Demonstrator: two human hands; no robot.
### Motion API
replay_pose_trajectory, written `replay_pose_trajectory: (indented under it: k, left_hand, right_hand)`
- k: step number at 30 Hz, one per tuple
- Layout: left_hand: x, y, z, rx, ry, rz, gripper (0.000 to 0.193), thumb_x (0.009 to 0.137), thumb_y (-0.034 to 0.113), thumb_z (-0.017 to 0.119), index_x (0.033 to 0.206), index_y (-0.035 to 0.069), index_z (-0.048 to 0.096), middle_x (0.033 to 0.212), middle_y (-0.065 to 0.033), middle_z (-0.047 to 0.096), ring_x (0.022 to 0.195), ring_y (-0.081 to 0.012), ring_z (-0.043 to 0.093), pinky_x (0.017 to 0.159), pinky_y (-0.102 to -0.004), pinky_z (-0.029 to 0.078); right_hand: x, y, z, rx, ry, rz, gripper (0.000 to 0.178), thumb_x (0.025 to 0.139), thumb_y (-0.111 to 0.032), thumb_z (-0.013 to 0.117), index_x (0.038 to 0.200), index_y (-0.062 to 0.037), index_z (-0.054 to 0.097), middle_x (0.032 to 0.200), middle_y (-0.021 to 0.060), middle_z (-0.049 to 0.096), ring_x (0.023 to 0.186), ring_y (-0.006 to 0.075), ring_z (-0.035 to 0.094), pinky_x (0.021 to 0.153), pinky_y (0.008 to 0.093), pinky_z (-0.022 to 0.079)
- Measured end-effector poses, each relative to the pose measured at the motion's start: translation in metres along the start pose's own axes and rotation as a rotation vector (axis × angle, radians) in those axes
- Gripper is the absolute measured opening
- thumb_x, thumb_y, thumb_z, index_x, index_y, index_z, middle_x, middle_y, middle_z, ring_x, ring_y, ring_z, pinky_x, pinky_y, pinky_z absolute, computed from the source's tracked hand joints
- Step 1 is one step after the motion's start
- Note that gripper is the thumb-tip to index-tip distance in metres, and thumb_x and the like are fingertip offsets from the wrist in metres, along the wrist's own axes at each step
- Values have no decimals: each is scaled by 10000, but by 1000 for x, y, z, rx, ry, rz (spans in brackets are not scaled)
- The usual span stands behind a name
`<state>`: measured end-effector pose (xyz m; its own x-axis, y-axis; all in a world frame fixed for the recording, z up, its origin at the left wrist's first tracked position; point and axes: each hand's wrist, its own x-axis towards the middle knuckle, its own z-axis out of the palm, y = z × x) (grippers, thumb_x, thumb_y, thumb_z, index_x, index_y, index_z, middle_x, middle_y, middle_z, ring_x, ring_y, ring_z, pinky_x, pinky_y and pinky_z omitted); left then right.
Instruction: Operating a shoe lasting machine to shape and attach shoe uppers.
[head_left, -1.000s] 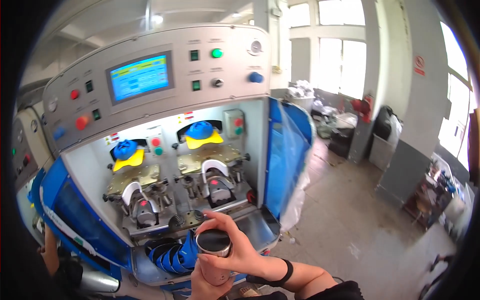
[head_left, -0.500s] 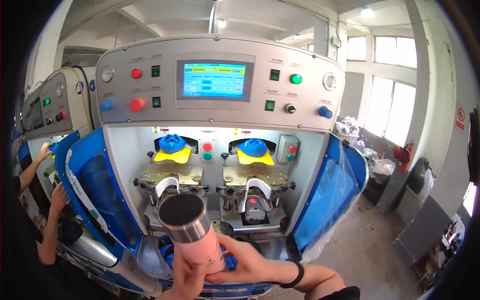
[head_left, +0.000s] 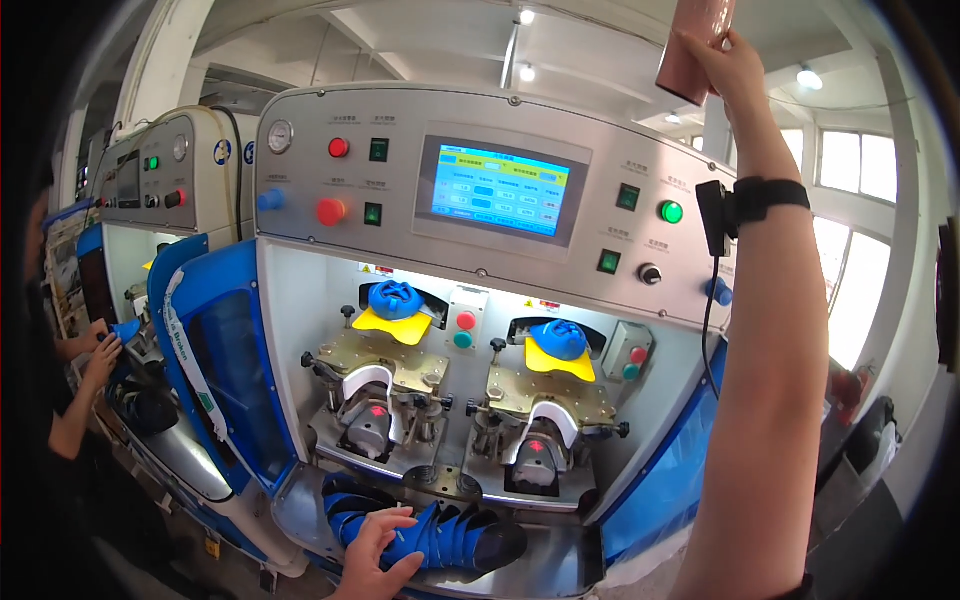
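Note:
My right hand (head_left: 732, 72), at the end of a raised arm, grips a pink tumbler (head_left: 690, 62) high at the upper right; the tumbler's top runs out of the picture. Low in the middle, my left hand (head_left: 376, 556) has its fingers apart and slightly curved. It is over a row of blue-and-black pieces (head_left: 460, 535), which look like nested shoe uppers lying on the metal ledge (head_left: 555, 560) of a machine. Whether the fingertips touch them I cannot tell. A black strap with a small box and cable (head_left: 740, 215) circles my right wrist.
The machine's control panel (head_left: 330, 260) has a lit screen (head_left: 500, 190), knobs and buttons. Beneath are two stations with blue-and-yellow forms (head_left: 397, 305) above metal clamps (head_left: 375, 425). Blue doors (head_left: 225, 350) flank them. At left, another person's hands (head_left: 100, 350) work at a similar machine.
My right hand has carried the tumbler from low in front of me up to the upper right. My left hand has let go of it and is now over the blue pieces. The view has shifted.

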<state>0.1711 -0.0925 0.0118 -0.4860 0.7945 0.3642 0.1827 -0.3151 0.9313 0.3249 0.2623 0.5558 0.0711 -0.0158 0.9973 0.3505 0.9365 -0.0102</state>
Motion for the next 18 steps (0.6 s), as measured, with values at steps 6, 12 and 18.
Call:
replay_pose_trajectory:
  k: [6,12,18]
  left_hand:
    - [-11,-22,-11,24,153,-8,404,893,103,649,1262,11,513,1347,-121,491,1270,-204,467,1081,-335,330]
    - [-19,-36,-12,-11,238,-63,422,902,125,646,1276,-4,500,1307,-103,500,1250,-202,475,1065,-332,341]
    - [-23,-23,-5,-40,237,-255,491,840,133,673,1287,38,493,1425,-141,444,1361,-250,397,1117,-391,307]
  right_hand:
    - [-6,28,59,-75,-303,353,670,688,-529,786,1038,32,673,932,170,719,798,273,715,641,375,568]
    - [-20,51,79,-118,-330,379,713,699,-540,768,1115,30,670,960,185,712,806,300,716,649,400,574]
    - [-23,64,105,-148,-421,428,598,761,-525,741,1075,-25,647,952,95,657,784,206,615,642,419,522]
